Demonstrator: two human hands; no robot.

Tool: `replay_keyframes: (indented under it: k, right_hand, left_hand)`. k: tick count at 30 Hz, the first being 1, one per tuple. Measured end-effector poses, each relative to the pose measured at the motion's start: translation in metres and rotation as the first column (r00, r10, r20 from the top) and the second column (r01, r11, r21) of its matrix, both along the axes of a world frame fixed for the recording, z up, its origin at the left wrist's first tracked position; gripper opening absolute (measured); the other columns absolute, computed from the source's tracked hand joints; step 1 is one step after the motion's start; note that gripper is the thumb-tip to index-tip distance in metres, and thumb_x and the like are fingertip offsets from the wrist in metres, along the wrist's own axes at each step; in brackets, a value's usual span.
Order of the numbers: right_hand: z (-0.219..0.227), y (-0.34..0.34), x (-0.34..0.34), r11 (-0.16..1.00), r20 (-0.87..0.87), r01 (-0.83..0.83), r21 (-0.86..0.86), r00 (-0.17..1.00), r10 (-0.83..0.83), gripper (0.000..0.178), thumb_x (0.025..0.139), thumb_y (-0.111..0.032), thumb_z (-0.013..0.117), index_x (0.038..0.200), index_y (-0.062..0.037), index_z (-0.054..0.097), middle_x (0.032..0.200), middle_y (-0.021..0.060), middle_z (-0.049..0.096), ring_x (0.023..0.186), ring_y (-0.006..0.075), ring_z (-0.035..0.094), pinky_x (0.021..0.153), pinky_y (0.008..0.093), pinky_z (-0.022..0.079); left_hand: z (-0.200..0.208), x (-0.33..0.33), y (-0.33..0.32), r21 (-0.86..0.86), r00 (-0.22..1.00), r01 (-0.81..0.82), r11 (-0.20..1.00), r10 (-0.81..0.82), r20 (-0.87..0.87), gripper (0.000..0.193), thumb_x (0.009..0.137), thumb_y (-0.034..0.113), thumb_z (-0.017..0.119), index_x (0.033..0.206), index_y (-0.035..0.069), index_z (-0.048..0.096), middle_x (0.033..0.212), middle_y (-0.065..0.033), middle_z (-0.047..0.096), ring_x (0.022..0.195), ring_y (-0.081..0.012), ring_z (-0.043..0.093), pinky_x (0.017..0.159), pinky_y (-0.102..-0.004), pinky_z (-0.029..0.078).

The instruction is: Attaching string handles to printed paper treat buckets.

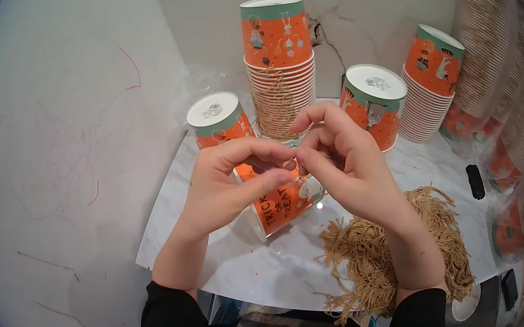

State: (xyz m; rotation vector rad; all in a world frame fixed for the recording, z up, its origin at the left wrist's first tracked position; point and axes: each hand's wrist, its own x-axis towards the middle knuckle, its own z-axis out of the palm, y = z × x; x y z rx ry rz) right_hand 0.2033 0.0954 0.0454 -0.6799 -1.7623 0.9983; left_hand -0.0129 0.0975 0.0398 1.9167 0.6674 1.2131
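An orange paper cup (277, 206) with green and white trim lies tilted on the table in front of me, partly hidden beneath my hands. Over its far end the fingertips of both hands meet. My left hand (223, 181) is curled, its thumb and fingers closing at the tips. Thumb and forefinger of my right hand (353, 172) are pinched together beside them. Whatever small thing sits between the fingertips is too small to make out. A heap of tan twisted cords (362, 259) lies under and beside my right forearm.
Behind my hands stands a tall cup stack (279, 93) with tan cord draped on it. Upside-down cups (214, 112) (377, 89) flank it. Another stack (425, 102) and plastic-wrapped cup sleeves (484, 60) stand at right, near a small black object (475, 181). A wall (67, 138) borders the left.
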Motion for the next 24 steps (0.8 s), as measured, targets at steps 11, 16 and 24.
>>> replay_keyframes:
  k: [11,16,24]
  right_hand:
    - [0.0043,-0.0055,-0.0054,0.978,0.105,0.085,0.193,0.989,-0.106,0.017,0.090,-0.003,0.063,0.106,0.0009,0.058,0.082,0.0070,0.065,0.070,0.0129,0.060,0.062,0.0273,0.047]
    - [0.0013,-0.0046,-0.0061,0.893,0.118,0.164,0.420,0.965,-0.233,0.013,0.085,-0.003,0.071,0.097,-0.0017,0.067,0.080,0.0008,0.064,0.069,0.0077,0.055,0.058,0.0238,0.040]
    - [-0.0006,-0.0024,-0.0093,0.837,0.112,0.144,0.528,0.965,-0.237,0.013,0.081,-0.004,0.071,0.091,0.0001,0.063,0.083,0.0099,0.063,0.074,0.0253,0.066,0.065,0.0352,0.052]
  left_hand:
    - [-0.0002,-0.0001,0.0009,0.278,0.968,-0.218,0.935,0.244,-0.059,0.016,0.087,0.000,0.074,0.103,-0.002,0.074,0.094,-0.0071,0.075,0.079,-0.0106,0.068,0.074,-0.0248,0.054]
    - [-0.0009,0.0021,-0.0002,0.325,0.964,-0.253,0.911,0.267,0.003,0.017,0.080,-0.006,0.076,0.097,-0.002,0.075,0.090,-0.0067,0.076,0.081,-0.0112,0.070,0.074,-0.0247,0.055]
    - [0.0005,-0.0028,-0.0027,0.364,0.968,-0.237,0.901,0.253,0.003,0.018,0.077,-0.008,0.075,0.094,-0.002,0.074,0.087,-0.0052,0.075,0.081,-0.0105,0.070,0.074,-0.0243,0.055]
